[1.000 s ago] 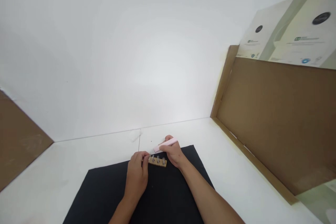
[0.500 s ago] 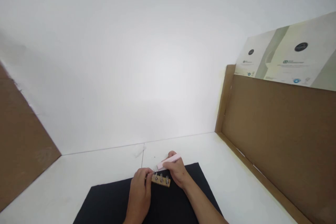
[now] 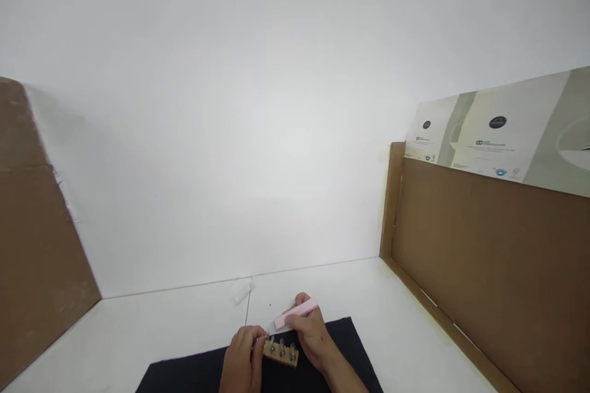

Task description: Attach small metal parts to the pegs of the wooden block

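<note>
We hold both hands over the far edge of the black mat point(image 3: 193, 371). Our left hand point(image 3: 242, 356) pinches the left end of a small wooden strip point(image 3: 287, 361), thumb against fingers; what the fingertips cover there we cannot tell. The strip sits above the far middle of the mat, with several clear, round-topped pegs point(image 3: 282, 347) standing along it. Our right hand point(image 3: 311, 334) grasps a pale pink bar point(image 3: 297, 313) between thumb and fingers, tilted, just past the mat's far edge, its lower end near the strip. Beyond the mat, on the white table point(image 3: 184, 322), we see a translucent scrap point(image 3: 243, 292); well to the mat's right stands a brown cardboard panel point(image 3: 483, 258).
</note>
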Demonstrator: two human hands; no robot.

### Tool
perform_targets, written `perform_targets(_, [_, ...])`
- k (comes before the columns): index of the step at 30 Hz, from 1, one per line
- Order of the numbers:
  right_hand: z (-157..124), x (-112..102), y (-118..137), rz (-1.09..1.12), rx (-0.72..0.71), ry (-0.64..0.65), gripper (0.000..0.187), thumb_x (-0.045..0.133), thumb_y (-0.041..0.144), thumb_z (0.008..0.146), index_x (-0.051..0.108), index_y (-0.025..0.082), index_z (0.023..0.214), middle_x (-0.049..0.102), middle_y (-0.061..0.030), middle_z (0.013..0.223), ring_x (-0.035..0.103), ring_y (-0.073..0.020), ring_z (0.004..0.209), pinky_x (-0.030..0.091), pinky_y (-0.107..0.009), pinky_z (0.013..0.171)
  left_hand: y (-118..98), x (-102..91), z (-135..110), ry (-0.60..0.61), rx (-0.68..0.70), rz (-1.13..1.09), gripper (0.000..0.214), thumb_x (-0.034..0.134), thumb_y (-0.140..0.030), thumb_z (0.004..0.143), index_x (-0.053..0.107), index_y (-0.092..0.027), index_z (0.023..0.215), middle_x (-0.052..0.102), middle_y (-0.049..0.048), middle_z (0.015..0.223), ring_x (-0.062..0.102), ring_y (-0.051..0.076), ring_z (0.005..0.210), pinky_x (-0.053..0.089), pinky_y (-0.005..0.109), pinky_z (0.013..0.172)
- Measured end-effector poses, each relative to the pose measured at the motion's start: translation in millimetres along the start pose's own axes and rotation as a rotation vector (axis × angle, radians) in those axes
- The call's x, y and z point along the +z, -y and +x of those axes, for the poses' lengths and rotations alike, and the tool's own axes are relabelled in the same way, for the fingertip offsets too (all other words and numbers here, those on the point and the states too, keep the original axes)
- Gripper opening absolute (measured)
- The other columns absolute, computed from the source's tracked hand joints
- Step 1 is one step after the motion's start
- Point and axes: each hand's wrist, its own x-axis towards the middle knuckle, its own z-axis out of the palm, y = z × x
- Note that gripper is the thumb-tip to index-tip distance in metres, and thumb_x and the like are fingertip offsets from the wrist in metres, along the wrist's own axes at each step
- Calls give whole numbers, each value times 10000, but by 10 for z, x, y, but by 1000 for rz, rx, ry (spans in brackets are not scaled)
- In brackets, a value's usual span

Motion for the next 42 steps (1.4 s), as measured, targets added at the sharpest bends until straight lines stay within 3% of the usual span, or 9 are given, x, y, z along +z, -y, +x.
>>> perform_targets(7, [-21, 13, 28, 29, 26, 19, 374, 693, 96, 537, 383, 233, 696, 537, 81, 545, 440, -116, 517, 309, -249, 570, 53, 39, 18, -20, 12, 2, 303, 394, -422, 939, 604, -234, 829, 647, 45, 825, 615, 223, 789, 519, 336, 731])
perform_targets(18, [-62, 73, 131, 49, 68, 12, 364, 674, 80, 507, 384, 230, 668, 481, 95, 512, 408, -104, 493, 307, -242, 549, -59, -22, -25, 18, -34, -16, 299, 364, -397, 966, 599, -229, 888, 629, 55, 878, 589, 227, 847, 504, 366, 777])
perform_targets(25, [-54, 53, 113, 0, 62, -31, 373, 697, 97, 533, 411, 233, 729, 602, 61, 579, 505, -134, 555, 356, -260, 613, -94, -37, -17, 12, -28, -24, 309, 358, -390, 966, 604, -224, 876, 629, 65, 873, 586, 234, 839, 503, 372, 766])
perform_targets(33, [-89, 78, 173, 30, 82, 27, 373, 709, 76, 527, 418, 227, 705, 575, 78, 553, 463, -111, 522, 342, -245, 590, -112, -54, -6, 19, -42, -12, 276, 380, -369, 963, 599, -227, 874, 623, 47, 871, 581, 223, 842, 486, 350, 763])
perform_targets(42, [-82, 48, 156, -10, 70, 4, 364, 715, 84, 540, 433, 227, 721, 628, 62, 586, 520, -125, 555, 383, -257, 614, -119, -52, -15, 36, -52, 4, 275, 361, -352, 973, 586, -221, 884, 613, 45, 880, 567, 225, 854, 457, 356, 782])
